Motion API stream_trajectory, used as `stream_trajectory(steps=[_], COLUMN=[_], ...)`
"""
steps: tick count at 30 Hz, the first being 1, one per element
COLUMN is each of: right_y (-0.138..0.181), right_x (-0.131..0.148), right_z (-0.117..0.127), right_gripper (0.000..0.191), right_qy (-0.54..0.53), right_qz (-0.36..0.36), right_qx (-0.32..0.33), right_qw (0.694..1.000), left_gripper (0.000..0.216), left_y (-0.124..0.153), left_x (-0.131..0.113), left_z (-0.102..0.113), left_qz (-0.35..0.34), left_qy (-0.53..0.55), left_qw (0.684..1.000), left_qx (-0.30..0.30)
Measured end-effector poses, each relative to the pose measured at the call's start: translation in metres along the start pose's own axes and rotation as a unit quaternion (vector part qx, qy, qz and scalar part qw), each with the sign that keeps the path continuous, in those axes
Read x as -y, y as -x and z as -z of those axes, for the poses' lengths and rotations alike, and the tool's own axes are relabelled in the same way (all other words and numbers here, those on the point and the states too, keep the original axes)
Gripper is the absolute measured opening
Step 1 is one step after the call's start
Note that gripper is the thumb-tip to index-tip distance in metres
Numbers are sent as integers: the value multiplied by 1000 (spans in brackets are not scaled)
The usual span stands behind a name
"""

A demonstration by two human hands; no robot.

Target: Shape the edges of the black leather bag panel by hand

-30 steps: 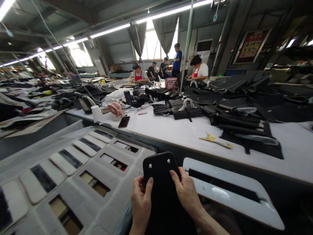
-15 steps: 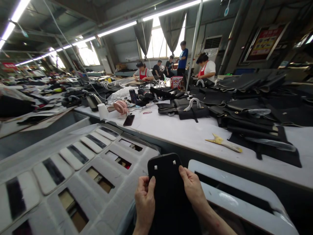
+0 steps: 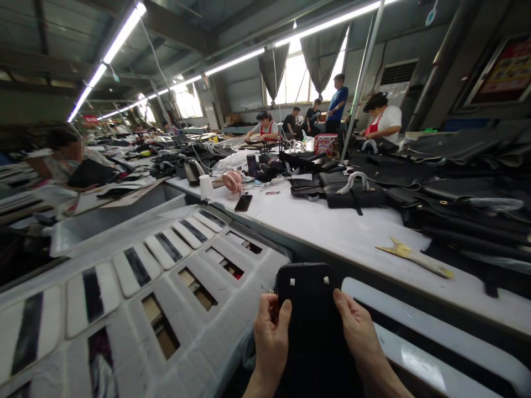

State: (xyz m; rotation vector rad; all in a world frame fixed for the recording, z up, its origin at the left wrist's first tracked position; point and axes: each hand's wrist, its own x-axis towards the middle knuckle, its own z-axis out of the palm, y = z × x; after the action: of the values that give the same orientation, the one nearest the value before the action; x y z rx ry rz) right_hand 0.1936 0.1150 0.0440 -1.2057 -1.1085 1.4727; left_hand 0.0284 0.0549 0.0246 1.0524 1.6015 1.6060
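Observation:
A flat black leather panel (image 3: 309, 309) with rounded top corners and two small pale squares near its top stands upright in front of me. My left hand (image 3: 271, 337) grips its left edge, thumb laid on the front. Gripping the right edge is my right hand (image 3: 357, 329), its thumb also on the front. The panel's lower part runs out of view between my wrists.
A grey conveyor (image 3: 136, 287) with slotted white trays runs on the left. A white worktable (image 3: 332, 226) carries black bags (image 3: 352, 193), a pink fan (image 3: 233, 181), a phone (image 3: 243, 203), yellow-handled scissors (image 3: 415, 257). Several people sit or stand at the far end.
The view has swung left, so the panel and both hands sit further right and lower in the picture. My grip on the panel is unchanged. A person at far left has come into view.

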Motion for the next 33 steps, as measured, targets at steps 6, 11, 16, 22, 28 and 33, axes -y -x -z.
stream_trajectory(steps=[6,11,16,22,28,33], right_y=[11,10,-7,-18,-3,-5], right_x=[14,10,26,50,49,64], right_z=[12,27,33,1,-9,-1], right_gripper=[51,53,51,34,15,16], right_qy=[-79,45,402,524,417,394], right_qz=[-48,-7,256,402,439,434], right_qx=[-6,27,-70,33,34,111], right_qw=[996,999,876,750,795,803], left_gripper=[44,62,68,64,50,25], left_y=[-34,-57,-47,-53,-68,-97], left_x=[-7,-28,-34,-23,-21,-45], left_z=[-11,-28,-32,-27,-24,-22], left_qz=[-70,4,56,13,25,57], left_qy=[91,200,239,247,251,176], left_qw=[992,959,953,942,936,919], left_qx=[50,201,179,226,245,349])
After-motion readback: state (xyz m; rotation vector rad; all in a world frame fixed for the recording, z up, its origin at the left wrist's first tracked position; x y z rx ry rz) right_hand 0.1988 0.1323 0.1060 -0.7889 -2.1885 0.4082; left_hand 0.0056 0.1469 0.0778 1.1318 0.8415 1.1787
